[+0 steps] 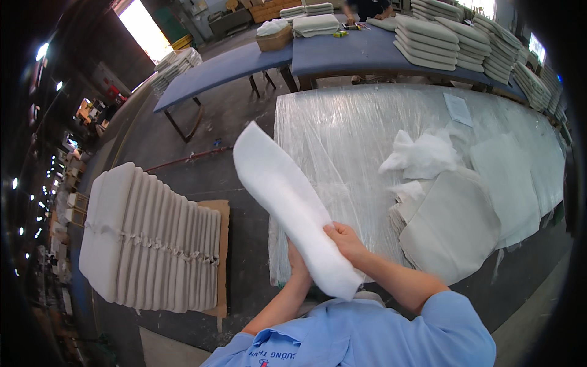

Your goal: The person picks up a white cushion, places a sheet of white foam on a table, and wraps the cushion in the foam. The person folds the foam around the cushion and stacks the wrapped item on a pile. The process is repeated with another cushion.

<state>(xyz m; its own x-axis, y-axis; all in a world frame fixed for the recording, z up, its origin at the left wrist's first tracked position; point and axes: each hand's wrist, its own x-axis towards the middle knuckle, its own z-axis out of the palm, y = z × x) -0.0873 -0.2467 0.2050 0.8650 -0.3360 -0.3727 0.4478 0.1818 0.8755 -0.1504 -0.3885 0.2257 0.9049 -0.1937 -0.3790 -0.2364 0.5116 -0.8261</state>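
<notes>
A long white piece of padding, seemingly soft batting, is held up slantwise in front of me. My right hand grips its right edge near the lower end, thumb on the upper face. From the other side, my left hand holds the same padding, its fingers mostly hidden behind it. Beneath lies a wide work surface wrapped in clear plastic. To the right of my hands, a stack of grey-beige fabric pieces rests on it, with a crumpled heap of white batting just beyond.
On the left, a row of stuffed beige cushions stands against cardboard. Blue-topped tables run along the back, with cushion stacks and a box. Another person is behind them. Flat white sheets lie at right.
</notes>
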